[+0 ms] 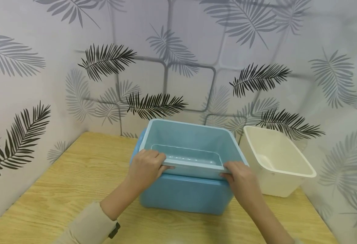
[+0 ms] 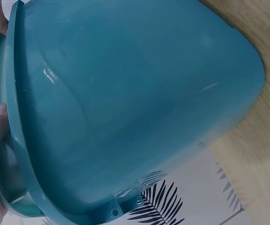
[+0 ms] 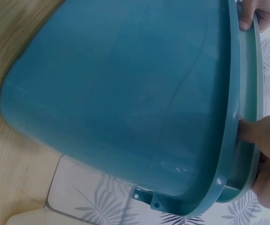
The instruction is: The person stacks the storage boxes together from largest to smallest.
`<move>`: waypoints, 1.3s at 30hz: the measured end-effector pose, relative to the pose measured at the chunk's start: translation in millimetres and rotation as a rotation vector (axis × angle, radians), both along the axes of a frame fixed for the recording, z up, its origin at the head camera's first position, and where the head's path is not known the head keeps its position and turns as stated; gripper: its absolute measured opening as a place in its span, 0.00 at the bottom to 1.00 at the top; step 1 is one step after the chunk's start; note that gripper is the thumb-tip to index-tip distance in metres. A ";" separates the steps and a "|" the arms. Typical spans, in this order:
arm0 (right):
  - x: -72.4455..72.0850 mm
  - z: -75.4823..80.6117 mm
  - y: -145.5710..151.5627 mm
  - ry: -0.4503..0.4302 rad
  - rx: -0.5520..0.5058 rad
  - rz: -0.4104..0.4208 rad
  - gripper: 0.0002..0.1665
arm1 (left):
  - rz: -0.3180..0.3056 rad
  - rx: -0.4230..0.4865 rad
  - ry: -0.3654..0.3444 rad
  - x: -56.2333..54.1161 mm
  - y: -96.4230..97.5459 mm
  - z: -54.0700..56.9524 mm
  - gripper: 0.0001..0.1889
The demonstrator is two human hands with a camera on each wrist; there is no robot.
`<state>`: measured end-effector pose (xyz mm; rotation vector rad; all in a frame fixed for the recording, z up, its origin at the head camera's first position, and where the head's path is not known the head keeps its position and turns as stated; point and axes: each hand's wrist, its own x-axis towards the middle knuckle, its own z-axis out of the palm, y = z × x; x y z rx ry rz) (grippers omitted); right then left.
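Note:
A light blue-green plastic bin [image 1: 190,134] sits partly nested inside a deeper blue plastic bin [image 1: 184,195] on the table. My left hand [image 1: 146,166] grips the near rim of the upper bin toward its left end, thumb below the lip. Toward the right end of the same rim, my right hand [image 1: 240,173] holds on in a like way. From the side, the right wrist view shows the upper bin's rim [image 3: 251,70] standing above the blue bin's rim [image 3: 233,93]. Most of the upper bin's body is hidden inside the blue one.
A cream-coloured bin [image 1: 270,179] stands close to the right of the blue bin, near the wall. Behind the wooden table [image 1: 74,189] rises a wall [image 1: 190,84] with a leaf pattern. Part of a blue rounded edge [image 1: 138,145] shows at the bins' left.

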<state>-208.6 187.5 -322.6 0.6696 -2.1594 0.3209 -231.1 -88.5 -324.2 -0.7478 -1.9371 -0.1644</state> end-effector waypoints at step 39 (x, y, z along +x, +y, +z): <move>-0.2 -14.1 0.8 -0.050 -0.019 0.116 0.08 | -0.060 -0.020 -0.212 4.9 -6.2 -5.6 0.32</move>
